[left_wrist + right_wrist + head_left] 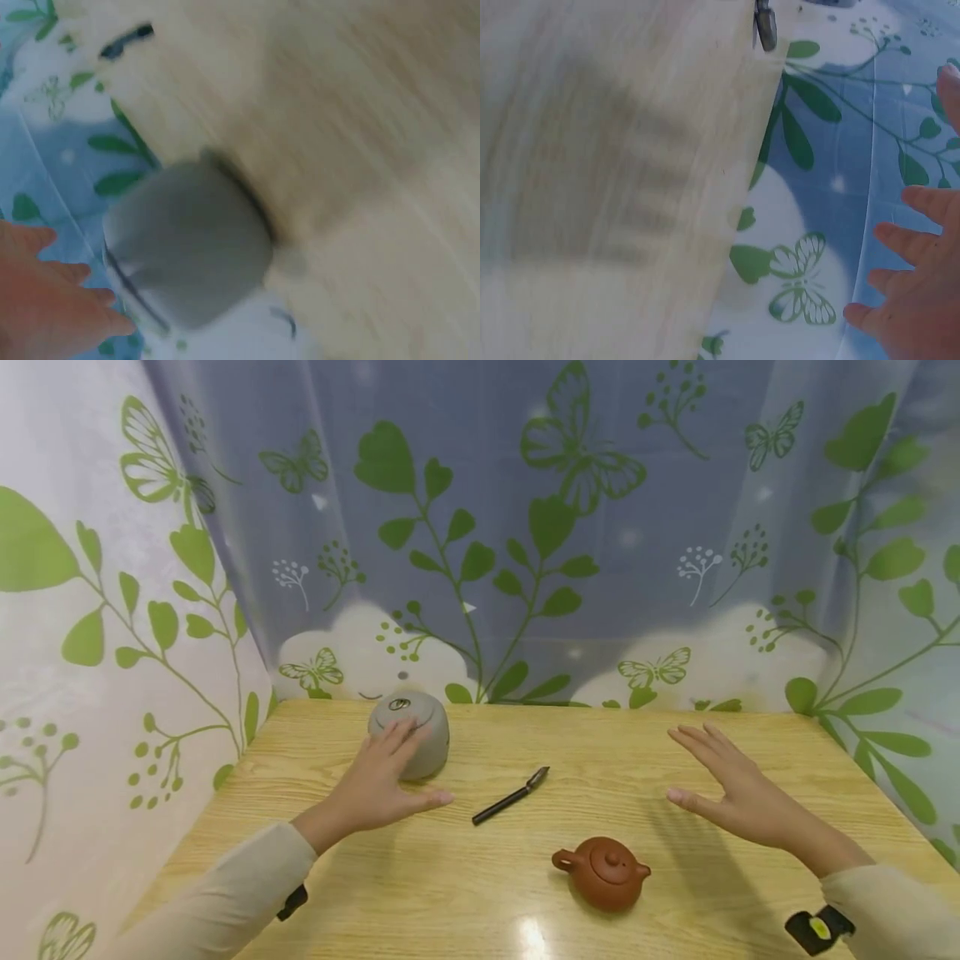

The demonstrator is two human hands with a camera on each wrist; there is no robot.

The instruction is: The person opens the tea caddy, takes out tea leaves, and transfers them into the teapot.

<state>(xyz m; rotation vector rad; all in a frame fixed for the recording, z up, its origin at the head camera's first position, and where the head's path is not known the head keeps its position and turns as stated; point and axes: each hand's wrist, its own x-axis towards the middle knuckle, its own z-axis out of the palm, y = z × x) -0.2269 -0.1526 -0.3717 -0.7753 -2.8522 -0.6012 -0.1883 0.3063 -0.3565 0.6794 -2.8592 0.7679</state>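
Note:
My left hand is held above the table with fingers spread, overlapping a rounded grey case in the head view. In the left wrist view the same case shows beside the fingertips, with nothing in the hand. A black-handled tool with a pointed metal tip lies between the hands. Over the right side of the table, my right hand hovers with straight fingers and holds nothing; its shadow falls on the wood. A small reddish-brown clay teapot, lid on, sits nearer to me, its handle pointing left and spout right.
The light wooden table ends at a blue and white curtain printed with green leaves and butterflies. Similar cloth hangs at both sides. Each wrist wears a black strap, seen at the right cuff.

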